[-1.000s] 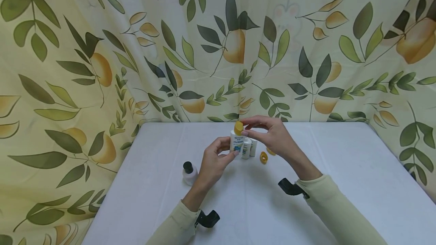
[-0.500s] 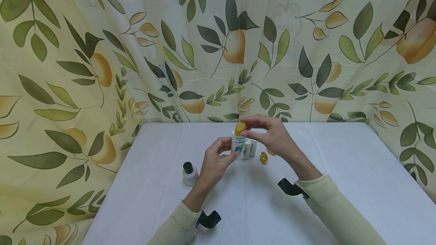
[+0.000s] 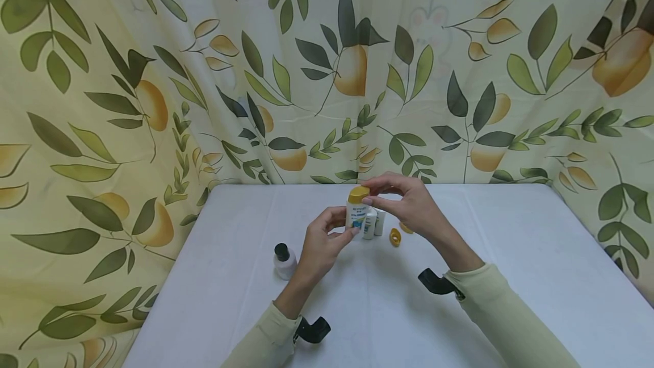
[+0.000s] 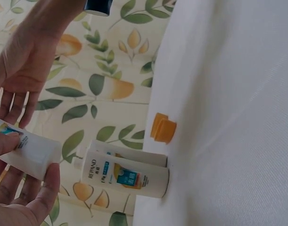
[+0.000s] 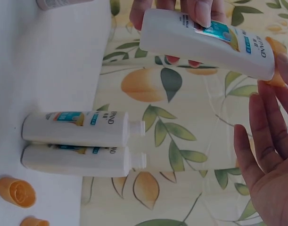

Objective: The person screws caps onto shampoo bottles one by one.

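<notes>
My left hand [image 3: 323, 240] grips a white bottle [image 5: 209, 44] by its body and holds it above the table. The bottle's yellow-orange cap [image 3: 359, 194] sits on its top, pinched between the thumb and fingers of my right hand [image 3: 406, 200]. Behind the held bottle, two more white bottles [image 4: 127, 174] stand side by side, their narrow necks bare in the right wrist view. To their right on the table lie two loose orange caps, the nearer cap [image 3: 395, 237] showing its hollow inside.
A pale bottle with a black lid [image 3: 284, 261] stands left of my left forearm. The table [image 3: 460, 322] has a white cover, and a leaf-and-fruit patterned curtain [image 3: 327, 72] hangs behind it. Both sleeves carry a black wrist camera.
The yellow-orange cap has gone from tilted to sitting level on the bottle, and lower. The bottle has straightened slightly between the hands. Both hands stay almost in place.
</notes>
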`<state>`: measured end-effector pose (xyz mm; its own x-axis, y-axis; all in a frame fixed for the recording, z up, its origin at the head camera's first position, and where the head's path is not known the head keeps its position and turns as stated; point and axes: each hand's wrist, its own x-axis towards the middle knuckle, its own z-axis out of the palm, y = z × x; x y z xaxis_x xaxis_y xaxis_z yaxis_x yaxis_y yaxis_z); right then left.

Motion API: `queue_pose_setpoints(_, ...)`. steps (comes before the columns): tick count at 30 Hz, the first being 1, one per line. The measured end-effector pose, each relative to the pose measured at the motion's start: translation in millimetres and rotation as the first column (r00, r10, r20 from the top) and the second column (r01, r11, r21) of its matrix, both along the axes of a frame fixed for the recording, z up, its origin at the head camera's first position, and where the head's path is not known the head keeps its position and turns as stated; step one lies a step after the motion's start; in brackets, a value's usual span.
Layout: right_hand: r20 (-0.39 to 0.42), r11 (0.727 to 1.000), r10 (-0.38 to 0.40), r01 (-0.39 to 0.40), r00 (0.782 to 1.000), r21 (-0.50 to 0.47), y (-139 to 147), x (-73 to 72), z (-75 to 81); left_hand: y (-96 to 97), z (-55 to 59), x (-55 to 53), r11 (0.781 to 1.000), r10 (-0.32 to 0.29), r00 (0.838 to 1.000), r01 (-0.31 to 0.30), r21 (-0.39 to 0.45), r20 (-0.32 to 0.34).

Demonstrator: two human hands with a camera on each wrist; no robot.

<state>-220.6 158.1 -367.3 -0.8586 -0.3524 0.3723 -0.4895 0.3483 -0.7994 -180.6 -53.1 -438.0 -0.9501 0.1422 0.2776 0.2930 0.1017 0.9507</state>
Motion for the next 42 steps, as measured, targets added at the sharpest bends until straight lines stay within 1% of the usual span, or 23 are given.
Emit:
queue_pose_setpoints(14,-0.005,1.0,0.004,-0.004,1.0,0.002,1.7,0.9,-1.0,-1.8,-2.4,-1.5,1.0,0.004,1.0,-0.004,0.006,0.011)
queue_pose_setpoints(22,-0.019,1.0,-0.008,0.009,1.0,0.008,1.2,0.9,0.5,-2.4,-3.4,-3.1,1.0,0.02,0.999,-0.02,0.0,0.032)
queue_pose_setpoints(31,0.001,0.999,-0.035,0.035,0.999,-0.018,-0.6,0.0,-1.9,-2.9,-0.9,-0.6,1.0,-0.009,0.999,0.009,0.002,0.034)
queue_pose_setpoints(36,-0.005,1.0,-0.022,0.022,1.0,-0.014,-2.7,0.7,-0.1,-2.8,0.3,0.0,1.0,-0.025,0.999,0.024,0.008,0.022)
queue_pose_setpoints(42,0.022,0.999,-0.041,0.041,0.999,-0.013,-4.2,2.2,0.6,-2.3,0.0,-0.1,0.999,-0.038,0.999,0.038,0.012,0.007)
